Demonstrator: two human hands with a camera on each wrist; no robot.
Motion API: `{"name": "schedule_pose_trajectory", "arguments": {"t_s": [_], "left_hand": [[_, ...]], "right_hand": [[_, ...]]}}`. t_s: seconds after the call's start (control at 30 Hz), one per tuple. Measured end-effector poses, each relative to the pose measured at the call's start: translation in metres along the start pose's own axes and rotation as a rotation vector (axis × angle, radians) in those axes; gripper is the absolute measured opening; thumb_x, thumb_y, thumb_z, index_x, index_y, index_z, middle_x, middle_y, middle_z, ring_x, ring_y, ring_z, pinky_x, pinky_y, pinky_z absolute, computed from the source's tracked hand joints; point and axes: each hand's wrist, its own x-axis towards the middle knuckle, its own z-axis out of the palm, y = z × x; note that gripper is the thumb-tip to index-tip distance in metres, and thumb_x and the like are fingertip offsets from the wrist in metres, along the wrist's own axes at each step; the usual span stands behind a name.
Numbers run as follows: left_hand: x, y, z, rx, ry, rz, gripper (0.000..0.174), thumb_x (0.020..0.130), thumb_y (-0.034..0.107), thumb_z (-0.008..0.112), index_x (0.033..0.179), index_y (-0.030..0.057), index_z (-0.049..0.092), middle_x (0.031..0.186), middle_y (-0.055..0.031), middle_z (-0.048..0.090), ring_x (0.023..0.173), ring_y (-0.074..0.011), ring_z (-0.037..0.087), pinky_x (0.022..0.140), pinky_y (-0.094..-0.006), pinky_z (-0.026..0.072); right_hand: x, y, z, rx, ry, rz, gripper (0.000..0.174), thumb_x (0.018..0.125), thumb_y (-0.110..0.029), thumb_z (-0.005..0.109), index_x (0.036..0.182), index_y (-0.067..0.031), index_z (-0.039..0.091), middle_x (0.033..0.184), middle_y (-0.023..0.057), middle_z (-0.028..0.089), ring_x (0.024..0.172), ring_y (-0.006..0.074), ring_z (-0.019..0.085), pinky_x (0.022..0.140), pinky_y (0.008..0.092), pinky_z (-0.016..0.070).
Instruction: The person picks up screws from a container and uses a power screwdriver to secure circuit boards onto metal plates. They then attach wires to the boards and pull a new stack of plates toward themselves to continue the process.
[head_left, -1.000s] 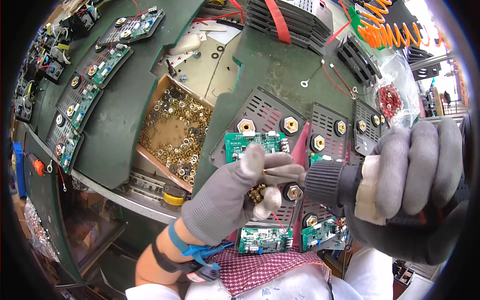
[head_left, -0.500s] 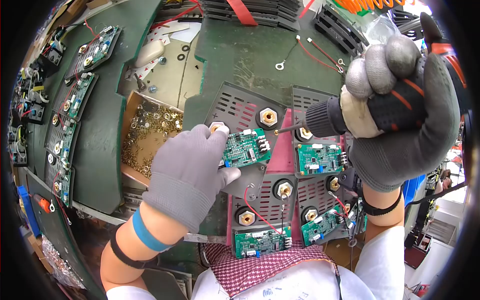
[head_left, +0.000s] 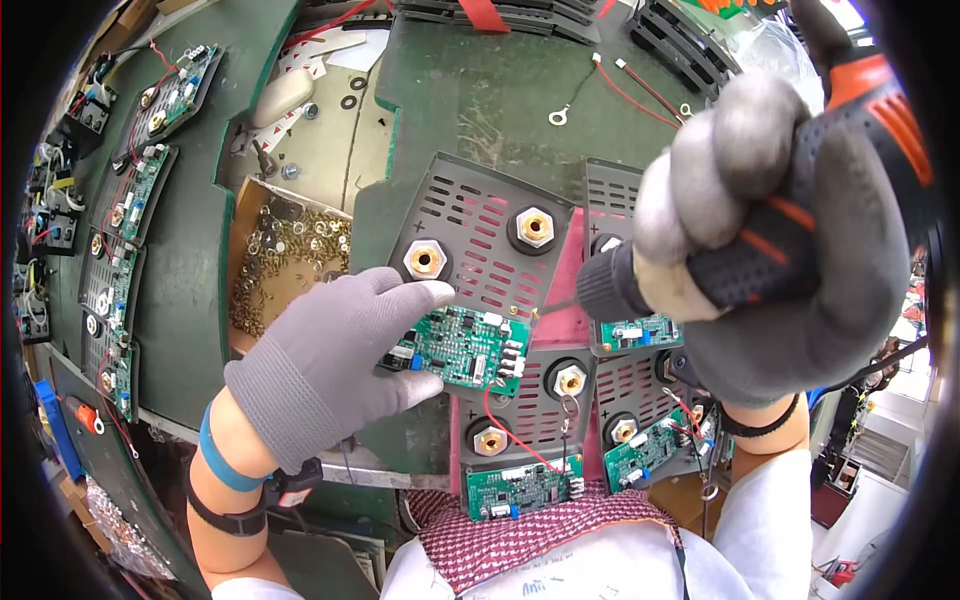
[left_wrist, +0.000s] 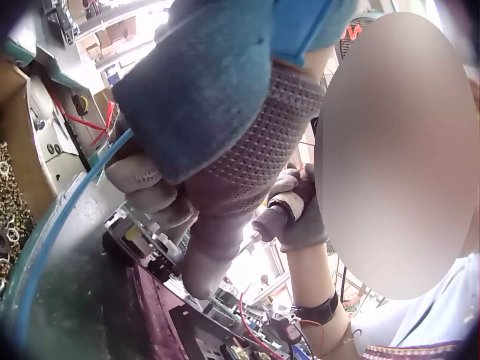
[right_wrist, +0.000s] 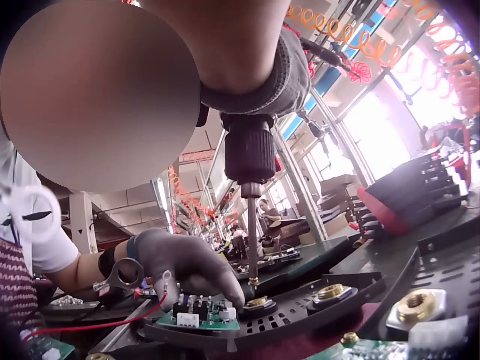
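My gloved left hand (head_left: 330,355) grips the left end of a green circuit board (head_left: 465,350), its forefinger along the top edge and its thumb at the lower edge. The board lies on a grey slotted panel (head_left: 480,215) that carries two brass hex nuts (head_left: 425,260). In my gloved right hand (head_left: 740,180) is a cordless drill (head_left: 780,250), pointing left in the head view. Its long bit (right_wrist: 253,232) points down in the right wrist view, with a small brass screw (right_wrist: 255,282) at the tip. The bit's tip is close to the board's upper right corner.
Left of the panel sits a cardboard box (head_left: 240,225) of loose brass screws and washers. More panels with boards (head_left: 525,487) lie in front and to the right, on pink sheeting (head_left: 568,275). Ring-terminal wires (head_left: 560,116) and stacked panels (head_left: 535,15) lie farther back.
My left hand, earlier raised at the bit's tip with brass screws in it, has come down onto the board. The board has shifted down and left, and the drill's bit has come down towards its corner.
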Motion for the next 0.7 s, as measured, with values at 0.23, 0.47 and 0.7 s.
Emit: {"name": "schedule_pose_trajectory", "arguments": {"t_s": [0.23,0.47,0.7], "left_hand": [[0.001,-0.009,-0.001,-0.073,-0.040,0.051,0.057,0.067,0.015,0.076,0.120,0.0077,0.055,0.099,-0.0151,0.058,0.086,-0.0329,0.058,0.075,-0.0379,0.0477],[0.004,-0.011,-0.003,-0.011,-0.060,0.107,0.060,0.066,0.014,0.076,0.121,0.0069,0.054,0.101,-0.0157,0.058,0.091,-0.0352,0.057,0.079,-0.0393,0.0464],[0.004,-0.013,-0.001,-0.039,-0.056,0.070,0.061,0.066,0.015,0.077,0.122,0.0073,0.053,0.102,-0.0160,0.058,0.093,-0.0354,0.057,0.079,-0.0395,0.0465]], "right_hand": [[-0.006,0.002,0.011,0.067,-0.056,-0.006,0.022,0.097,-0.030,0.038,0.104,-0.0094,0.042,0.073,0.0019,0.033,0.055,0.0122,0.037,0.049,0.0280,0.0382],[-0.007,0.003,0.006,0.086,-0.136,0.105,0.026,0.098,-0.030,0.036,0.113,-0.0089,0.041,0.074,0.0031,0.035,0.056,0.0136,0.039,0.052,0.0297,0.0437],[-0.011,0.008,0.003,0.075,-0.105,0.058,0.027,0.098,-0.033,0.037,0.102,-0.0067,0.042,0.074,0.0028,0.035,0.057,0.0133,0.038,0.054,0.0299,0.0412]]}}
